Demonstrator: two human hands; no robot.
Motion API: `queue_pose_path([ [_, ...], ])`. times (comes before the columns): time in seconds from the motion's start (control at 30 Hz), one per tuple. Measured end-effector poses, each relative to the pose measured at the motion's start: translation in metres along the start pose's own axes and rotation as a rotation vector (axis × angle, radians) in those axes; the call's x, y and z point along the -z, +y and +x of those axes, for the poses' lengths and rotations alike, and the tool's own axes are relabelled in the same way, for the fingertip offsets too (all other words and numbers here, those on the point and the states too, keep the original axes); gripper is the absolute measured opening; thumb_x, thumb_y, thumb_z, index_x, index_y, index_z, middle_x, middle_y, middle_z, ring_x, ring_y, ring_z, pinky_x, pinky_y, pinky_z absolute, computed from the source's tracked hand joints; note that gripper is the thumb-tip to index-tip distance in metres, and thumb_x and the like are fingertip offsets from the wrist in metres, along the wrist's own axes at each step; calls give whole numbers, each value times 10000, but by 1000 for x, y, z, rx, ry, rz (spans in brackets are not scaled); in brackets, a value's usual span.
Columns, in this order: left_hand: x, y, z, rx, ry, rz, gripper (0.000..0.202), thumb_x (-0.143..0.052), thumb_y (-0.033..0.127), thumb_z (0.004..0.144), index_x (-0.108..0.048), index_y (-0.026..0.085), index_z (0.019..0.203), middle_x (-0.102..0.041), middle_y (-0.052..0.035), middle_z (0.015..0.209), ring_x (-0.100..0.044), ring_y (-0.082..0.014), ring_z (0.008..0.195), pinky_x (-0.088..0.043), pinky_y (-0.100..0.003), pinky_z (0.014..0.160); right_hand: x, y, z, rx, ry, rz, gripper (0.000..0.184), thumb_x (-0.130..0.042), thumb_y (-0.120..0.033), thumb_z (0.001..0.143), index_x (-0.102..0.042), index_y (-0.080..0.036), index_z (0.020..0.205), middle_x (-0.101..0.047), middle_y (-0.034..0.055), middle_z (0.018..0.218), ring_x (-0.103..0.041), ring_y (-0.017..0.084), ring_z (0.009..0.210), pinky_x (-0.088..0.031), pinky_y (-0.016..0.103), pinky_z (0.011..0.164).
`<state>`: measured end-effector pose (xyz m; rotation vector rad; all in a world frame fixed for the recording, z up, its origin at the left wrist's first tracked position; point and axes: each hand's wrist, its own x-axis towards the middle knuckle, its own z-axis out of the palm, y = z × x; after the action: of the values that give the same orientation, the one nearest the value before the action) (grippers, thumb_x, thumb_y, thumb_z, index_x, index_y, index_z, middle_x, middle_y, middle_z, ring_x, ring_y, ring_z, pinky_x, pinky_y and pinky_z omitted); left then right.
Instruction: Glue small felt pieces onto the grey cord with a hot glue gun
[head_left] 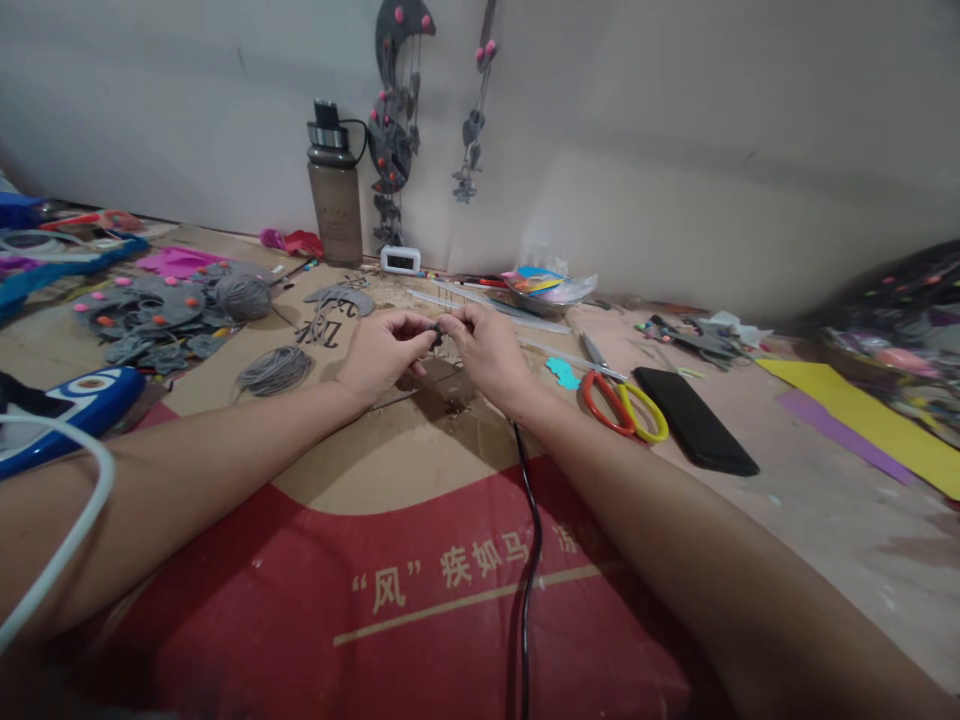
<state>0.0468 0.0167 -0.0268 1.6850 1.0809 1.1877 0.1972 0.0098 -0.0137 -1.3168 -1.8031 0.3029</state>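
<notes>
Over the middle of the cardboard, my left hand [388, 350] and my right hand [486, 350] meet with fingertips pinched together. Between them is a small dark grey piece [437, 337], mostly covered by the fingers, so its kind cannot be made out. A thin dark strand [409, 398] lies below the left fingers. Left of my left hand sit a loose coil of grey yarn [275, 371] and a grey crescent-shaped cutout [341, 298]. Scissors with red and yellow handles [622, 405] lie right of my right hand, beside a turquoise cutout [562, 373].
A black phone [696, 420] lies at right, near yellow sheets [870, 410]. A bottle [335, 205], a small digital clock [400, 261] and a dish of colourful scraps [551, 290] stand at the back. Grey hanging ornaments [392, 140] touch the wall. A black cable [529, 560] crosses the red cardboard [420, 660].
</notes>
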Motion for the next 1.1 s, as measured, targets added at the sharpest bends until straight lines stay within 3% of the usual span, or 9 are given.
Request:
queue_pose_path([
  [0.2,0,0,1,26,14,-22,245,-647,370,705,-648,145,800,-616,-19,631,-549,-89,436,-388,-182,385,-3,2,0,-64,5,78,280,-483,-347,847,-609,-151,692,-560,-9,623,-435,107,580,-304,255,581],
  [0.57,-2,5,-3,-56,52,17,160,-615,292,700,-627,136,737,-603,-3,633,-510,-72,455,-420,-179,412,-6,-5,-2,-78,24,107,267,-513,-337,819,-616,-152,657,-564,-13,614,-440,100,577,-313,251,593],
  [0.93,-1,-12,8,64,92,-285,128,-650,243,646,-566,162,698,-546,27,553,-504,-73,455,-454,-196,456,-16,4,-4,-51,20,259,113,-530,-290,805,-513,-180,784,-548,-26,716,-482,100,642,-356,243,616],
  [1.1,0,-11,9,129,89,-344,135,-655,247,645,-559,165,692,-539,34,543,-505,-75,448,-444,-197,449,-23,7,-4,-92,1,365,134,-533,-317,794,-509,-187,817,-550,-32,724,-497,98,640,-374,240,620],
])
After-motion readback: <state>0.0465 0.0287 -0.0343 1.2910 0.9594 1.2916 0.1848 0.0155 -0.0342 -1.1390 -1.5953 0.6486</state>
